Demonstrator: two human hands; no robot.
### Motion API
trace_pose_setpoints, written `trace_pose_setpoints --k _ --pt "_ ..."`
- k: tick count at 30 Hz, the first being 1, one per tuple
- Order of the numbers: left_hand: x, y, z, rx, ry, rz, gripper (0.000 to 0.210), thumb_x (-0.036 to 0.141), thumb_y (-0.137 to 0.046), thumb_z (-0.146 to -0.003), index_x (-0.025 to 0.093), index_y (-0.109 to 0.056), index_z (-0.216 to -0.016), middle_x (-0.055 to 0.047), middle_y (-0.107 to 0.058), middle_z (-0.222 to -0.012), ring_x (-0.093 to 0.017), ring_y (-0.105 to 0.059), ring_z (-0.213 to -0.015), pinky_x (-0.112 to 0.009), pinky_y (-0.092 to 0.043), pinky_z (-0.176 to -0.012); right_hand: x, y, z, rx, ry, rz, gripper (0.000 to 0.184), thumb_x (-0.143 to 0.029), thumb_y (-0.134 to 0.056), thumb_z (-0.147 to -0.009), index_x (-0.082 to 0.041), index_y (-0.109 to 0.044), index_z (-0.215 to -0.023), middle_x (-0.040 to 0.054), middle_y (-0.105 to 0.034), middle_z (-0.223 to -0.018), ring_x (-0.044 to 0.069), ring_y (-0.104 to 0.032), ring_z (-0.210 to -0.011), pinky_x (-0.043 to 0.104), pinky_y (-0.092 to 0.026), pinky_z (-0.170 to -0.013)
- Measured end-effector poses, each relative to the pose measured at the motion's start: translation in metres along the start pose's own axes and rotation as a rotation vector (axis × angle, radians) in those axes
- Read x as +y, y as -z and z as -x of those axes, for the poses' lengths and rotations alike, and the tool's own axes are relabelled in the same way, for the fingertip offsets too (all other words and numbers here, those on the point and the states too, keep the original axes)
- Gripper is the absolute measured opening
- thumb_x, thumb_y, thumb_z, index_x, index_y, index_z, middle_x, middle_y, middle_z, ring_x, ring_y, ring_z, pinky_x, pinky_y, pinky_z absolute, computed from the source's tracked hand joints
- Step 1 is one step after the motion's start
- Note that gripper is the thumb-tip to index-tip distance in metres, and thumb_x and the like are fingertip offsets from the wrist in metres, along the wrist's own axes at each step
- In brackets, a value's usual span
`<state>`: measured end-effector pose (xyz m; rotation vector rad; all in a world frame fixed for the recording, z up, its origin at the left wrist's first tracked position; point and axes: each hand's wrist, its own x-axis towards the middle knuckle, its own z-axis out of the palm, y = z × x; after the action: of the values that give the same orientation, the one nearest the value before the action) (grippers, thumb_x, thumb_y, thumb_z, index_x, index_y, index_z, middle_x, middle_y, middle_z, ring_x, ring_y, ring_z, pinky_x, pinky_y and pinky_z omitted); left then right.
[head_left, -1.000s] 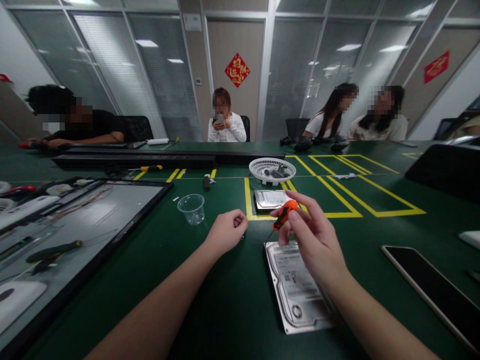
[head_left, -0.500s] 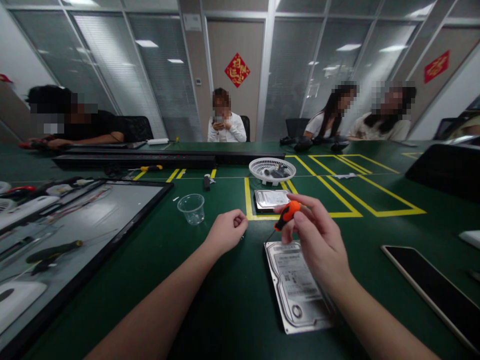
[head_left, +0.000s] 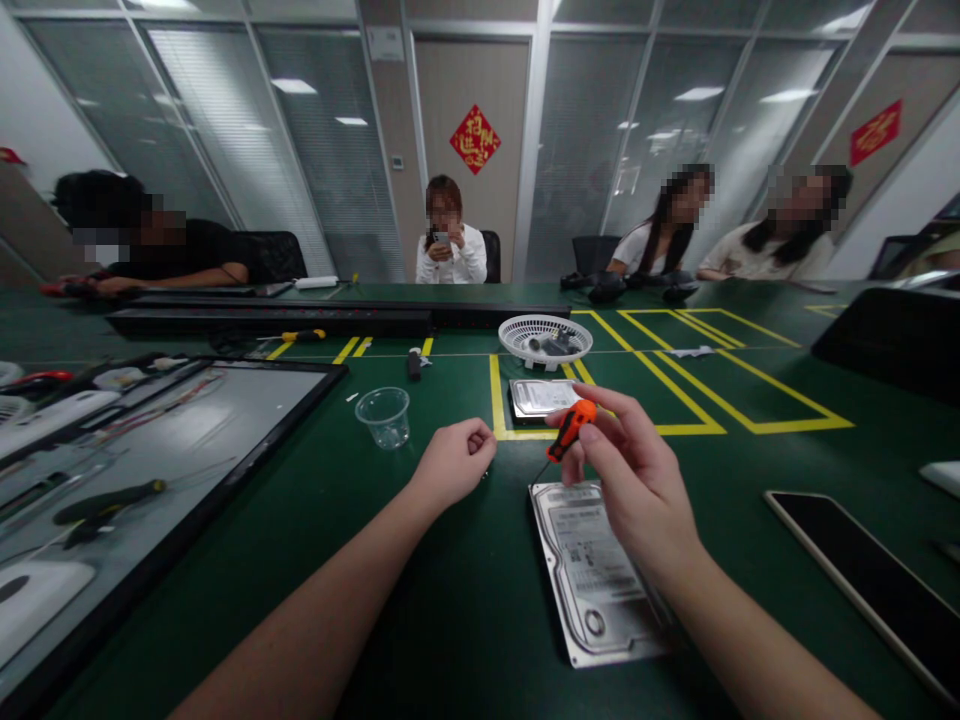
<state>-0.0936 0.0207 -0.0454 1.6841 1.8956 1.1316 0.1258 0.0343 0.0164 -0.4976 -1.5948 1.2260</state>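
My right hand (head_left: 637,470) grips a screwdriver (head_left: 573,430) by its orange and black handle. The thin shaft slants down to the far left corner of a silver hard drive (head_left: 592,570), which lies label up on the green table; my hand and forearm cover its right side. Left of the drive, my left hand (head_left: 456,462) rests with its fingers curled closed. Whatever they may pinch is hidden, though small shiny bits show just beneath the fingertips. A second hard drive (head_left: 538,398) lies farther back inside yellow tape, partly behind the screwdriver hand.
A clear plastic cup (head_left: 384,418) stands beyond my left forearm. Behind the second drive is a white basket (head_left: 545,340) holding dark parts. A large panel (head_left: 180,440) with tools fills the left side; a phone (head_left: 862,580) lies at right. Several people sit across the table.
The screwdriver's handle has turned slightly in my right fingers, its tip staying at the drive's corner. My left hand has not visibly moved.
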Motion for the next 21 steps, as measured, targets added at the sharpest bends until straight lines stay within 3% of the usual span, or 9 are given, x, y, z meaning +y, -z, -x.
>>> trace_pose_setpoints --k 3,6,9,17,21 --pt "0.0004 0.0002 0.0001 -0.002 -0.003 -0.005 0.018 0.032 -0.058 -0.088 0.019 -0.070 -0.084 -0.003 -0.070 -0.078 -0.017 -0.063 -0.073 -0.028 -0.045 -0.066 0.0008 -0.0002 0.0000 -0.004 0.006 0.036 0.032 -0.030 -0.057 -0.103 -0.030 -0.060 -0.135 0.0054 -0.068 -0.112 0.013 -0.062 -0.065 0.031 -0.054 -0.059" --pt "-0.0004 -0.0001 -0.0001 -0.002 -0.008 -0.003 0.018 0.032 -0.058 -0.088 0.019 -0.069 -0.084 -0.002 -0.069 -0.077 -0.017 -0.063 -0.072 -0.027 -0.045 -0.066 0.0012 -0.0022 -0.0003 0.014 0.024 0.064 0.029 -0.029 -0.064 -0.098 -0.029 -0.062 -0.127 0.0033 -0.066 -0.104 0.013 -0.060 -0.062 0.029 -0.052 -0.054" --pt "-0.0021 -0.0008 -0.0006 -0.004 -0.014 0.006 0.018 0.031 -0.058 -0.088 0.019 -0.069 -0.084 -0.002 -0.069 -0.076 -0.017 -0.063 -0.071 -0.027 -0.046 -0.066 0.0006 -0.0031 -0.0005 0.027 0.024 0.047 0.024 -0.027 -0.068 -0.095 -0.028 -0.061 -0.119 0.0038 -0.067 -0.109 0.012 -0.060 -0.061 0.028 -0.053 -0.054" --pt "-0.0022 -0.0009 -0.0011 0.000 -0.009 -0.005 0.016 0.030 -0.058 -0.088 0.019 -0.069 -0.083 -0.002 -0.070 -0.077 -0.017 -0.064 -0.072 -0.027 -0.046 -0.067 -0.0007 -0.0003 0.0009 -0.014 -0.007 0.068 0.036 -0.030 -0.056 -0.102 -0.032 -0.058 -0.138 0.0048 -0.067 -0.112 0.014 -0.062 -0.068 0.032 -0.055 -0.063" --pt "-0.0008 0.0000 -0.0009 -0.001 -0.008 -0.009 0.017 0.031 -0.058 -0.088 0.019 -0.069 -0.084 -0.002 -0.070 -0.078 -0.017 -0.064 -0.073 -0.027 -0.046 -0.068 0.0005 -0.0016 -0.0015 -0.018 0.033 0.112 0.035 -0.029 -0.062 -0.099 -0.032 -0.059 -0.134 0.0032 -0.064 -0.105 0.013 -0.058 -0.066 0.030 -0.052 -0.059"
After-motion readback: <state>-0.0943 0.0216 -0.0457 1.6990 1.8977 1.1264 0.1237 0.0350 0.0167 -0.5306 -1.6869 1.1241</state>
